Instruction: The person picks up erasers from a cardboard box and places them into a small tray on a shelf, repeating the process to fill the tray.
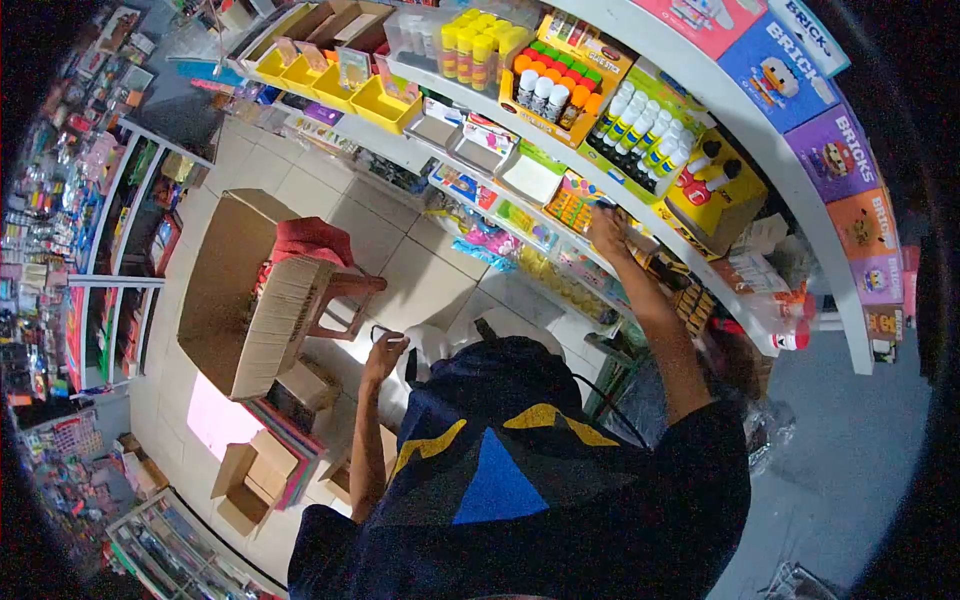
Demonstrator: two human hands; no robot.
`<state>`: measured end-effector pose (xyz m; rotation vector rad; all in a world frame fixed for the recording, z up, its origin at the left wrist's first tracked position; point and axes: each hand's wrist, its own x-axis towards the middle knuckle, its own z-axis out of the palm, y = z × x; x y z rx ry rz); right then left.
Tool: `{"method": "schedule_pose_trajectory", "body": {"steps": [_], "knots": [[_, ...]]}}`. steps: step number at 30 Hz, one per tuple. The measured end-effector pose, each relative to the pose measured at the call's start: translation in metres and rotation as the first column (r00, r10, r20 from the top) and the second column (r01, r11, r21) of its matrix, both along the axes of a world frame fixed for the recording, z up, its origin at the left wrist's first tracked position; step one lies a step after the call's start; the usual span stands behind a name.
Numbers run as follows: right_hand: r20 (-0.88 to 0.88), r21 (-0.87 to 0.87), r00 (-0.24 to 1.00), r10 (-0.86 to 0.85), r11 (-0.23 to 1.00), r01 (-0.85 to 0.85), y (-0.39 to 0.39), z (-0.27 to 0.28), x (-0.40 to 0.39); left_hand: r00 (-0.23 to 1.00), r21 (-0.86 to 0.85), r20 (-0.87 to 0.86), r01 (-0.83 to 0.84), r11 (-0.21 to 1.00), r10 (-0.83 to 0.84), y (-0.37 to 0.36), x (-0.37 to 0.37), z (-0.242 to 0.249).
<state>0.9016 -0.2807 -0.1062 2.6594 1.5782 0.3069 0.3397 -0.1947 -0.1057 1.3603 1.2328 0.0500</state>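
Observation:
My right hand (608, 232) reaches to the lower shelf on the right, its fingers curled at a small dark thing beside an orange-and-yellow display box (572, 208) of small coloured pieces. White open trays (530, 178) stand along the same shelf, left of that box. Low over the floor, my left hand (385, 355) is closed, thumb and fingers together, with a small dark-and-white thing at the fingertips whose kind I cannot tell. Left of it is a reddish stool (345, 310) with red cloth (312, 242) on top.
A large open cardboard box (225, 290) stands beside the stool, with a smaller open box (245, 490) below it. Glue bottles (640, 125) and yellow bins (385, 105) line the upper shelf. Brick toy boxes (780, 75) fill the top right. More stocked shelves (110, 280) stand at the left.

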Motion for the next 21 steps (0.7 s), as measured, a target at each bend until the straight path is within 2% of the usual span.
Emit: {"method": "schedule_pose_trajectory", "body": {"steps": [2,4,5,7,8,9,10,11,12,13,14,15,16,17,18,19,20,21], "knots": [[-0.233,-0.262,0.964,-0.127,0.963,0.064,0.007,0.046,-0.018,1.000,0.006,-0.002,-0.004,1.000,0.004,-0.002,0.000,0.001],[-0.255,-0.017,0.964,-0.070,0.998,0.067,-0.001,0.026,-0.011,0.999,-0.032,0.045,-0.023,0.999,0.025,-0.005,-0.001,0.012],[-0.262,0.106,0.964,-0.041,0.992,0.071,-0.006,0.014,-0.007,0.996,0.004,0.081,-0.021,1.000,0.021,-0.007,-0.003,0.012],[-0.217,-0.019,0.976,-0.028,1.000,0.024,-0.010,0.027,-0.010,0.989,0.075,0.150,-0.019,0.997,0.008,-0.010,-0.011,0.012],[-0.198,-0.080,0.980,-0.010,0.997,-0.005,-0.006,0.033,-0.016,0.995,0.114,0.101,-0.024,0.993,0.013,-0.011,-0.012,0.015],[-0.141,0.072,0.988,0.067,0.996,-0.057,-0.008,0.027,-0.012,0.996,0.124,0.077,-0.062,0.990,0.053,-0.012,-0.016,0.016],[-0.083,0.225,0.985,0.153,0.966,-0.131,-0.007,0.015,-0.010,0.994,0.226,0.074,-0.099,0.969,0.084,-0.012,-0.018,0.030],[-0.114,0.236,0.985,0.127,0.967,-0.098,0.004,0.027,-0.031,0.989,0.331,0.066,-0.144,0.933,0.129,-0.010,-0.020,0.045],[-0.209,0.193,0.954,0.213,0.966,-0.173,0.009,0.075,-0.059,0.978,0.384,0.090,-0.210,0.899,0.190,-0.005,-0.031,0.046],[-0.201,0.279,0.965,0.167,0.954,-0.107,0.020,0.079,-0.088,0.961,0.437,0.115,-0.277,0.856,0.252,0.000,-0.041,0.047],[-0.260,0.299,0.948,0.183,0.949,-0.101,0.028,0.082,-0.114,0.948,0.550,0.090,-0.302,0.779,0.304,0.006,-0.043,0.077],[-0.318,0.313,0.929,0.190,0.946,-0.086,0.035,0.083,-0.133,0.923,0.587,0.061,-0.341,0.734,0.380,0.013,-0.050,0.091],[-0.415,0.400,0.861,0.294,0.909,-0.117,0.046,0.072,-0.148,0.917,0.706,0.078,-0.328,0.627,0.392,0.022,-0.066,0.089],[-0.458,0.378,0.805,0.378,0.902,-0.209,0.054,0.070,-0.165,0.914,0.807,0.092,-0.301,0.508,0.394,0.032,-0.081,0.086],[-0.496,0.356,0.743,0.450,0.885,-0.299,0.062,0.070,-0.185,0.896,0.836,0.075,-0.295,0.462,0.437,0.041,-0.092,0.098],[-0.426,0.398,0.739,0.522,0.842,-0.365,0.074,0.062,-0.211,0.877,0.861,0.060,-0.287,0.419,0.476,0.049,-0.104,0.110],[-0.600,0.393,0.612,0.516,0.856,-0.335,0.084,0.067,-0.237,0.862,0.866,-0.006,-0.249,0.433,0.506,0.057,-0.122,0.112],[-0.577,0.456,0.522,0.628,0.778,-0.432,0.096,0.070,-0.261,0.829,0.844,-0.073,-0.244,0.477,0.554,0.061,-0.137,0.118]]}}
